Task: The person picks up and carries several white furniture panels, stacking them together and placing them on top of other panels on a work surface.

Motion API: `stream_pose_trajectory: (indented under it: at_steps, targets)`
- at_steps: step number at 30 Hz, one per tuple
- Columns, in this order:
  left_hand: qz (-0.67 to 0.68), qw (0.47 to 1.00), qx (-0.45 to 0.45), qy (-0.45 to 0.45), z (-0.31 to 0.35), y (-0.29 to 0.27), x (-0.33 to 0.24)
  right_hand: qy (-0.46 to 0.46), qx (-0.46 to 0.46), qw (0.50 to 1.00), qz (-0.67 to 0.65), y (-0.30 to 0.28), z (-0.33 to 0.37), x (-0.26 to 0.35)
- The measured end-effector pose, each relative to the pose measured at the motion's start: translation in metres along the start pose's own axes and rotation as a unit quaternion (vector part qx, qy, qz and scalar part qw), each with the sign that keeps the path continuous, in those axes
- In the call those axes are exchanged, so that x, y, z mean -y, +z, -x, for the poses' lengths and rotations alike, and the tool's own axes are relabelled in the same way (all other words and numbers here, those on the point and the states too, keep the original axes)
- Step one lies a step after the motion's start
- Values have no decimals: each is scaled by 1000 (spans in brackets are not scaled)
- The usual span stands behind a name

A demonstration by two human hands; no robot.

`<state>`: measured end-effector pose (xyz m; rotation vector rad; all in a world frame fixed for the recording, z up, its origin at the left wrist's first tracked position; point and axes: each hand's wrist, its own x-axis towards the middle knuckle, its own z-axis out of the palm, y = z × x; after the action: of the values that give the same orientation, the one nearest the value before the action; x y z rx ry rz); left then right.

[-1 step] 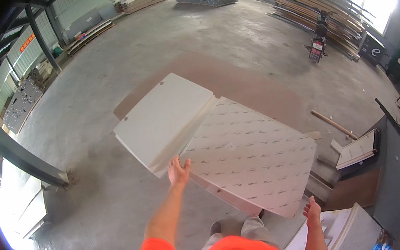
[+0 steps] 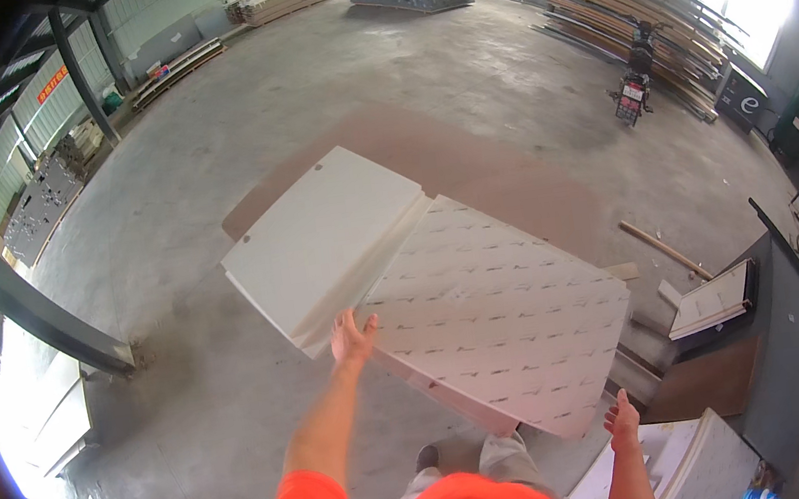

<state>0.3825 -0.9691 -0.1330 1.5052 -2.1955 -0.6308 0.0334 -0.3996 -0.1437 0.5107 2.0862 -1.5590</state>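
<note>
A large pale board [image 2: 504, 311] with rows of dark printed marks lies at an angle in front of me, on top of other panels. My left hand [image 2: 354, 338] is at its left corner, fingers apart and thumb by the edge. It seems to touch the corner, though the contact is hard to make out. Farther left, a plain white panel [image 2: 331, 223] with small round holes along one side lies partly beside the printed board. My right hand [image 2: 621, 416] is held open just off the printed board's near right corner, with nothing in it.
A reddish-brown sheet [image 2: 470, 170] lies beneath the panels. At the right are a wooden strip [image 2: 664, 248], white boards [image 2: 714, 299] and a dark bench surface [image 2: 784, 330]. More white panels [image 2: 700, 462] stand near my right arm. A steel column [image 2: 54, 310] rises at the left.
</note>
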Motion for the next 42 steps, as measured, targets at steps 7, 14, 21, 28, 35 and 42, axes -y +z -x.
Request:
stream_pose_trajectory:
  at_steps: [7,14,21,28,35,42]
  targets:
    - [-24,956,279,-91,-104,-1,-6,112,230,963,-86,48,-86,70]
    - [-9,952,256,-169,-104,11,-35,61,317,912,-253,104,-89,107]
    - [-27,930,268,-250,-13,-2,-55,42,306,932,-192,89,-117,142]
    - [332,786,261,-452,190,23,43,77,327,941,-28,67,-138,166]
    - [597,529,347,-493,108,19,-37,187,337,922,49,77,-186,177]
    - [576,596,271,-489,122,7,-43,69,380,922,24,85,-175,164]
